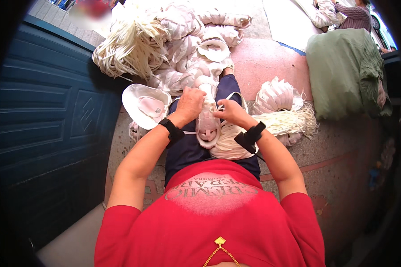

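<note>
A white and pale pink shoe upper (207,119) lies lengthwise over my lap, between my two hands. My left hand (191,103) is closed on its left edge, fingers curled at the upper's middle. At its right side, my right hand (234,111) pinches a thin white shoelace, part of which loops above the hand. Another white upper with a pink inside (150,108) rests beside my left wrist. Cream shoelaces (233,141) lie bunched over my right thigh, partly under the upper.
Bundled uppers (182,53) are heaped ahead, with a thick hank of cream laces (131,51) at their left. More laces (294,119) lie right. A green sack (343,73) stands far right, a dark blue door (44,115) left. Another person (355,17) is at far right.
</note>
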Motion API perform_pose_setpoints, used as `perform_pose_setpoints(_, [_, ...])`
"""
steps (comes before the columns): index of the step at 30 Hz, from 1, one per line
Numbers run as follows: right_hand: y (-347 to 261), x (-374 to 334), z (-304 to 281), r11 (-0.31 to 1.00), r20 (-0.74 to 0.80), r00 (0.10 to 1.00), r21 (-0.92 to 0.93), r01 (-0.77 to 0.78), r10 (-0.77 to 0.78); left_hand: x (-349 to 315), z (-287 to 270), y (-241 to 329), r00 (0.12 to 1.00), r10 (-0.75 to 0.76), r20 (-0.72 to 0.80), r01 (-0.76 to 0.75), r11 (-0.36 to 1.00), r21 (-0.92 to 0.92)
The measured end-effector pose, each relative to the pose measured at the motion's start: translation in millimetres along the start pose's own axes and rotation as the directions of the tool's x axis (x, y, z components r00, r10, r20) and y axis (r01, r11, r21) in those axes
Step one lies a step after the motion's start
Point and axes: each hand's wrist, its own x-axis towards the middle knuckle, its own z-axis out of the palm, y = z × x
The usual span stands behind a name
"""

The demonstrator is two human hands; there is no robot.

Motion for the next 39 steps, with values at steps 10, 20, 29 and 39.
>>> perform_pose_setpoints(10, [0,-19,12,0.981,-0.085,0.996,-0.191,0.009,-0.025,16,-8,34,0.976,-0.099,0.195,0.088,0.994,0.067])
perform_pose_setpoints(20, [-12,-30,22,0.956,-0.169,0.980,-0.288,0.051,-0.103,31,-3,34,0.891,-0.252,0.378,0.276,0.961,-0.012])
perform_pose_setpoints(29, [-15,-34,33,0.862,0.001,0.991,-0.493,0.119,-0.137,31,2,34,0.858,-0.270,0.437,0.301,0.954,-0.003])
perform_pose_setpoints(39, [-18,-59,-4,0.872,0.070,0.996,-0.482,0.083,-0.057,22,-1,18,0.901,-0.224,0.371,0.245,0.970,-0.009])
